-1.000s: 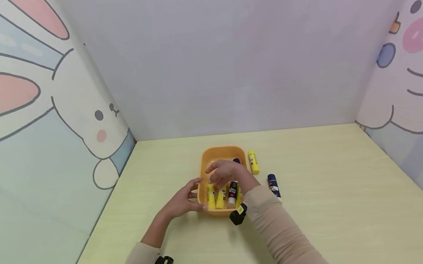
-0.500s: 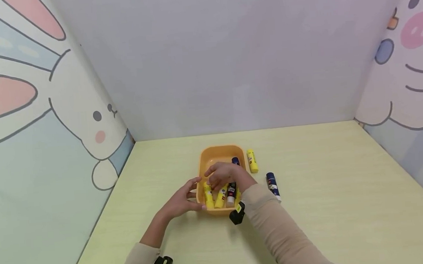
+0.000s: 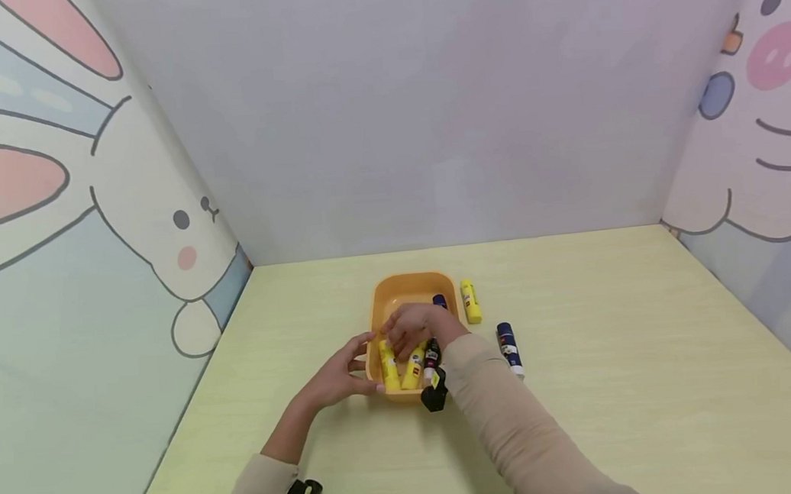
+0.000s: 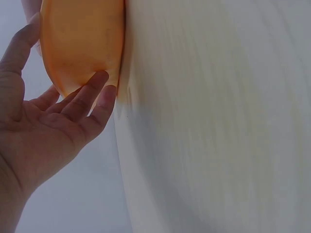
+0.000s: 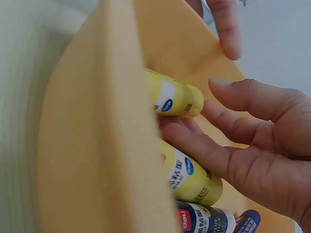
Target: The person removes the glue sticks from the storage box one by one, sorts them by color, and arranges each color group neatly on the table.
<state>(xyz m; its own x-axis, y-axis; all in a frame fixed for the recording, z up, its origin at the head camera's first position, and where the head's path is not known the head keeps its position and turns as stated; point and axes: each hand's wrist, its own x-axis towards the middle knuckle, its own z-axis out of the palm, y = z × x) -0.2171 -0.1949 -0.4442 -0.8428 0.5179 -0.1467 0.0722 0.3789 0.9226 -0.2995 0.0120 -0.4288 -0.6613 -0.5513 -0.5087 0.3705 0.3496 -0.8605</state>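
An orange bin with rounded corners holds several glue sticks. My left hand holds the bin's near left corner, thumb on the front side and fingers along the left wall; its fingertips rest on the outer wall. Inside the bin, my right hand reaches down over the glue sticks. In the right wrist view its fingers lie around the end of the leftmost yellow glue stick, with the thumb just off it. Beside that lie a second yellow glue stick and a dark glue stick.
Outside the bin, to its right, a yellow glue stick and a blue glue stick lie on the pale wooden table. A dark blue glue stick sits toward the bin's back right. Cartoon-printed walls enclose the table.
My right wrist has shifted slightly left and its fingers have sunk closer to the leftmost yellow glue stick. That stick and its yellow neighbour have shifted a little. The left hand stays at the corner.
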